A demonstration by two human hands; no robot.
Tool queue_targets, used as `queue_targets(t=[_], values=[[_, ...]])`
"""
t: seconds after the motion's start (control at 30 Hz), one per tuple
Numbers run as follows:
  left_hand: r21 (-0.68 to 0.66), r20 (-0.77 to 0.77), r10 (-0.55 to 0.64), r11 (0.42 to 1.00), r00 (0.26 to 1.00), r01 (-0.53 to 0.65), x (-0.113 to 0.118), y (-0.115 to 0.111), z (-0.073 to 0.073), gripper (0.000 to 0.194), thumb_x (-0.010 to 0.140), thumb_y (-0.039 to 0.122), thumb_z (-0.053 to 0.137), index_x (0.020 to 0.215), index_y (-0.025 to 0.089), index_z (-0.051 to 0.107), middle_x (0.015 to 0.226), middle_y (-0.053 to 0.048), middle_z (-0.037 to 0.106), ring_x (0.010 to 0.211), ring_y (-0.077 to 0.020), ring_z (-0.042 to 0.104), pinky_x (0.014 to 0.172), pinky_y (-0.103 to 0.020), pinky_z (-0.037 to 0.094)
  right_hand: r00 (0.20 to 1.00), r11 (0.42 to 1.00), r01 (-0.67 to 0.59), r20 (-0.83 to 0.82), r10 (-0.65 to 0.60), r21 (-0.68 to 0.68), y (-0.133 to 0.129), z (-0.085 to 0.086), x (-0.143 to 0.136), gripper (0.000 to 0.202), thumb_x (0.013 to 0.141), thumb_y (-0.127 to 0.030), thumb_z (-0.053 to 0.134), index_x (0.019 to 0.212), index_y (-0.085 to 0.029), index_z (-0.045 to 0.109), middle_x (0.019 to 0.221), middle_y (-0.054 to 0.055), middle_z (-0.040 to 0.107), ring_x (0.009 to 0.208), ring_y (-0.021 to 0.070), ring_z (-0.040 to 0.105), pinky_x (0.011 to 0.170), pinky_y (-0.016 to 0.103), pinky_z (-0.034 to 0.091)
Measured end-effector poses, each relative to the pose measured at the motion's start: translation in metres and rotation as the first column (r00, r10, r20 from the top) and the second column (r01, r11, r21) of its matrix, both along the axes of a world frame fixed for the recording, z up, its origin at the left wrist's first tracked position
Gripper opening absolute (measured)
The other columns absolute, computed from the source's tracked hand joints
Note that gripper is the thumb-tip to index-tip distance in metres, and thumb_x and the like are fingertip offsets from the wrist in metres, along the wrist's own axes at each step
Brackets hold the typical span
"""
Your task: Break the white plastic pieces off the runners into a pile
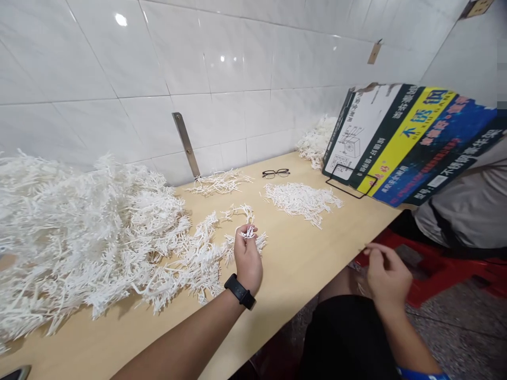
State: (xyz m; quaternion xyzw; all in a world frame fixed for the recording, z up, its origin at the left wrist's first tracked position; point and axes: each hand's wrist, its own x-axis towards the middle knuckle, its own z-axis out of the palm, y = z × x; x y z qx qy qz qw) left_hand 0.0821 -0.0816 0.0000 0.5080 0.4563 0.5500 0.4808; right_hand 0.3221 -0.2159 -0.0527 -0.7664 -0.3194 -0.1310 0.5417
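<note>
My left hand (249, 258), with a black watch on its wrist, is closed on a small white plastic piece (248, 233) above the table. Behind and left of it, a large heap of branching white plastic pieces (99, 232) spreads over the table. A flatter pile of small separate white pieces (301, 199) lies to the right, beyond my left hand. My right hand (388, 272) is off the table's right edge, over my lap, with thumb and forefinger pinched together; what they hold, if anything, is too small to name.
Glasses (276, 173) lie near the tiled wall. A printed cardboard box (407, 142) stands at the table's right end in a black wire stand (352, 182). Beyond it a person in grey (467, 211) sits near a red stool (447, 274). A phone corner (19, 372) shows bottom left.
</note>
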Motion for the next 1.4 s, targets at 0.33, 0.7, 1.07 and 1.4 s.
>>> queue_targets(t=[0.33, 0.7, 1.07, 1.4], values=[[0.006, 0.031, 0.002, 1.0, 1.0, -0.002, 0.004, 0.003, -0.005, 0.016, 0.089, 0.029, 0.046, 0.096, 0.019, 0.057, 0.097, -0.004, 0.063, 0.087, -0.0158, 0.058, 0.084, -0.031, 0.045, 0.999, 0.773, -0.049, -0.049, 0.023, -0.633, -0.058, -0.081, 0.011, 0.021, 0.085, -0.034, 0.048, 0.084, -0.019, 0.062, 0.084, 0.011, 0.067, 0.072, 0.0263, 0.061, 0.063, 0.035, 0.042], [-0.014, -0.021, -0.094, 0.995, 0.995, 0.094, 0.004, 0.002, -0.005, 0.013, 0.088, 0.028, 0.048, 0.084, 0.019, 0.057, 0.082, -0.002, 0.061, 0.08, -0.0161, 0.056, 0.075, -0.028, 0.043, 0.995, 0.992, 0.079, 0.056, -0.085, 0.103, 0.025, 0.027, 0.004, 0.038, 0.09, -0.043, 0.05, 0.107, -0.011, 0.063, 0.088, 0.012, 0.065, 0.077, 0.0226, 0.061, 0.073, 0.035, 0.049], [0.015, -0.021, -0.094, 0.995, 0.995, 0.095, 0.001, -0.001, -0.005, 0.019, 0.091, 0.031, 0.047, 0.1, 0.019, 0.06, 0.09, -0.004, 0.063, 0.087, -0.0173, 0.058, 0.083, -0.03, 0.043, 0.884, 0.822, -0.314, 0.169, 0.436, -0.475, 0.085, 0.002, -0.044, 0.058, 0.093, -0.037, 0.045, 0.145, -0.011, 0.043, 0.159, 0.018, 0.024, 0.148, 0.0373, 0.015, 0.115, 0.058, 0.027], [0.011, 0.037, -0.085, 0.996, 0.996, 0.084, 0.003, -0.004, -0.006, 0.02, 0.093, 0.034, 0.048, 0.101, 0.019, 0.059, 0.095, -0.006, 0.064, 0.093, -0.0186, 0.06, 0.086, -0.032, 0.047, 0.517, 0.405, -0.723, -0.049, 0.855, -0.56, 0.085, 0.027, -0.102, 0.046, 0.097, -0.037, 0.044, 0.14, -0.024, 0.052, 0.15, 0.008, 0.046, 0.142, 0.0273, 0.036, 0.116, 0.049, 0.033]])
